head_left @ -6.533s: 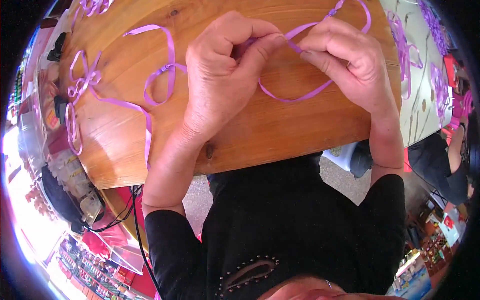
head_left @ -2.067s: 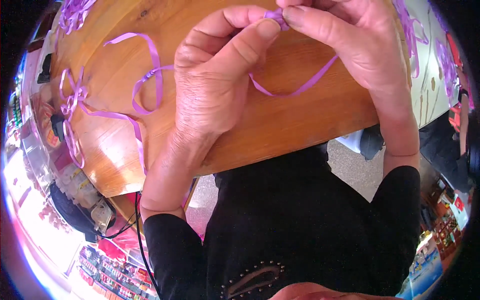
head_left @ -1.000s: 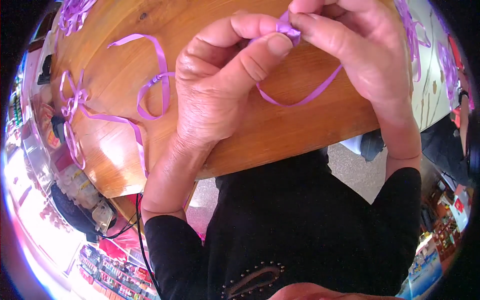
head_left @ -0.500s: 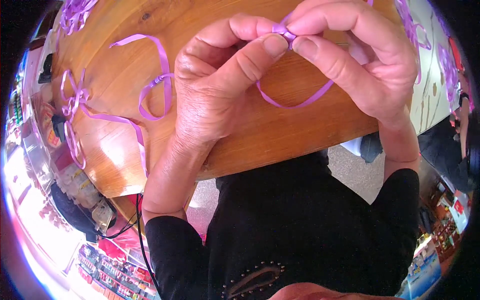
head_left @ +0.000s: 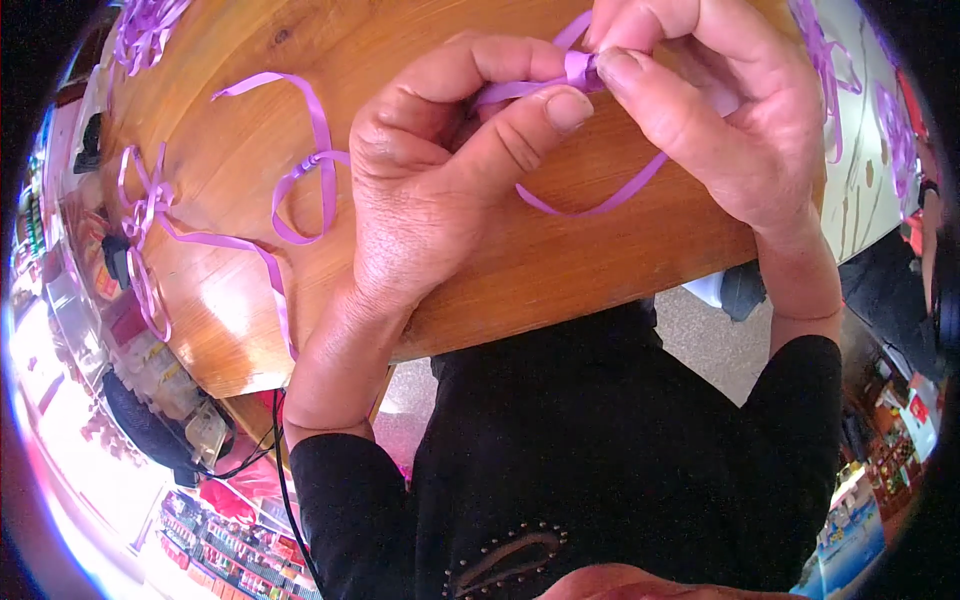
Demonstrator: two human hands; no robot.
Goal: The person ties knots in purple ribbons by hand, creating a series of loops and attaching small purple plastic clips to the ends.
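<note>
Both hands are raised over the near part of the wooden table, working a purple ribbon (head_left: 610,195) between them. My left hand (head_left: 430,170) pinches the ribbon, its thumb under a small wrapped loop and its index finger above. Just to the right, my right hand (head_left: 735,125) grips the other side of that loop between thumb and fingertips. A slack bow of the ribbon hangs below the fingers. Left of my hands lies a knotted length of purple ribbon (head_left: 328,160). Farther left rests a looped purple bow (head_left: 155,200) with a long tail running toward the table's edge.
The wooden table (head_left: 560,260) has a curved near edge close to my body. A bunch of purple ribbon (head_left: 150,30) lies at the far left, and more ribbon strips (head_left: 825,70) hang at the right beside a pale surface (head_left: 865,180). Black cables (head_left: 278,450) run below the table.
My fingertips have parted slightly at the knot, baring the wrapped loop and a stretch of ribbon by the left index finger. The left thumb has moved a little lower.
</note>
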